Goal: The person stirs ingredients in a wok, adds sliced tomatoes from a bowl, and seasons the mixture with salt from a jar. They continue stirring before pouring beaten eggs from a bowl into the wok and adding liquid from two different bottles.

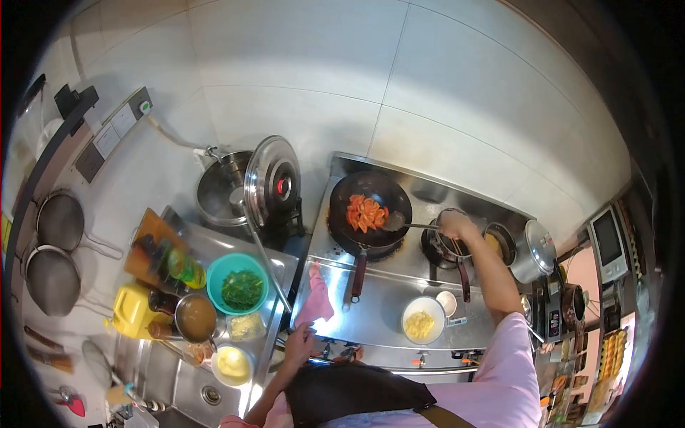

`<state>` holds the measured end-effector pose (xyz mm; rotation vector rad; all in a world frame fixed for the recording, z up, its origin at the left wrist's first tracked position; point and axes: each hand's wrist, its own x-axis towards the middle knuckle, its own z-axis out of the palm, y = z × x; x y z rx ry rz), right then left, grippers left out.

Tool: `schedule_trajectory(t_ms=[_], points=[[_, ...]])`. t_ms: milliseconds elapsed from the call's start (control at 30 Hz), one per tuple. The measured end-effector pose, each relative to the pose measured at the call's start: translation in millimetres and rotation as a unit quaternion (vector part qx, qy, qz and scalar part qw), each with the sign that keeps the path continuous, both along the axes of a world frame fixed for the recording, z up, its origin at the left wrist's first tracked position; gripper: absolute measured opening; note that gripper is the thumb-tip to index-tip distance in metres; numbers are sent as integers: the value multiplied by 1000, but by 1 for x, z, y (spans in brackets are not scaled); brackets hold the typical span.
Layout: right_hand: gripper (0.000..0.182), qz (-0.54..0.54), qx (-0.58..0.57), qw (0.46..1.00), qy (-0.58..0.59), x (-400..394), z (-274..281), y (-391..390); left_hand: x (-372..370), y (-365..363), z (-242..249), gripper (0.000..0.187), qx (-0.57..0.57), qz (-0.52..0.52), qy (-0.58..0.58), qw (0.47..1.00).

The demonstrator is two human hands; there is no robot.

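My right hand (451,222) is closed around the handle of a wok spatula (394,221). The spatula's head rests inside a dark wok (347,195), at the right side of the orange-red tomato pieces (365,212). The wok sits on the left burner, its handle pointing towards me. Low at the steel stove's left front, my left hand (299,345) has its fingers closed at the lower corner of a pink cloth (315,301). A white bowl of yellow, egg-like food (419,326) stands on the stove's front ledge.
Right of the wok are a small pan (440,250) and a lidded steel pot (536,246). Leftward stand a large pot (221,189) with its lid tilted, a teal bowl of greens (241,289), a yellow jug (134,312) and a sink (189,396). Strainers hang on the left wall.
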<state>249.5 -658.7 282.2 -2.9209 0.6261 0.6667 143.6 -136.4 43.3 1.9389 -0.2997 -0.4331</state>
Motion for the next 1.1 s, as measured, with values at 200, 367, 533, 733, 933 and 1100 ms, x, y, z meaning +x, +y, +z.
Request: schedule_trajectory(t_ms=[200, 367, 533, 733, 933, 1100], points=[[23, 79, -65, 976, -192, -1, -73, 23, -2, -9, 15, 30, 13, -12, 30, 999], [24, 55, -86, 986, -132, -20, -10, 44, -4, -4, 20, 32, 3, 4, 26, 1000], [25, -7, 104, 978, -182, -25, -90, 15, -3, 0, 12, 32, 22, -2, 37, 999], [24, -4, 36, 986, -161, -91, -90, 94, 1, 14, 8, 28, 0, 40, 15, 999], [26, -129, 34, 967, -218, -69, -153, 74, -4, 13, 4, 29, 7, -2, 18, 1000], [26, -47, 51, 981, -184, -90, -119, 76, 1, 10, -1, 31, 3, 8, 29, 1000]])
